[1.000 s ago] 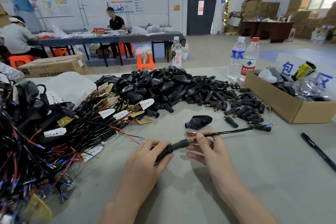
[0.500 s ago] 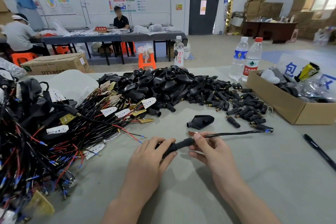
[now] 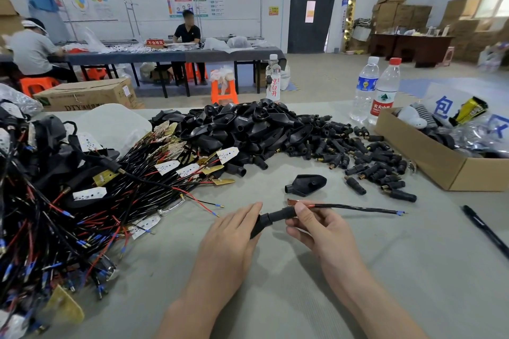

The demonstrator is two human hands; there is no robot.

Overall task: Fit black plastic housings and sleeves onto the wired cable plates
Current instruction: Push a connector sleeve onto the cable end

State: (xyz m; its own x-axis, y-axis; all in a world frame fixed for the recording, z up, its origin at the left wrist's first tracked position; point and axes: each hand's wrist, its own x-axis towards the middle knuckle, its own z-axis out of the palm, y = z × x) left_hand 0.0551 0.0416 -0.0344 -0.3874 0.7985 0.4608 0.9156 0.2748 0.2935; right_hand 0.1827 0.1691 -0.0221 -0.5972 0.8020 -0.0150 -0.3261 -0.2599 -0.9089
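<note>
My left hand (image 3: 231,239) grips a black sleeve (image 3: 271,219) that sits on a wired cable. My right hand (image 3: 316,226) pinches the same cable just right of the sleeve, by its copper plate (image 3: 292,202). The black wire (image 3: 358,208) runs right along the table to blue-tipped ends. A single black housing (image 3: 305,185) lies just beyond my hands. Behind it is a pile of black housings (image 3: 248,129) and a spread of small sleeves (image 3: 358,157). A tangle of wired cable plates (image 3: 82,201) covers the left of the table.
An open cardboard box (image 3: 440,162) with packaged items stands at the right. Two water bottles (image 3: 376,91) and a third bottle (image 3: 273,80) stand at the table's far edge. A black pen (image 3: 487,231) lies at the right. Two people sit at a far table.
The wire's free end has swung down onto the table. My left hand has slid the sleeve further along the cable toward my right hand.
</note>
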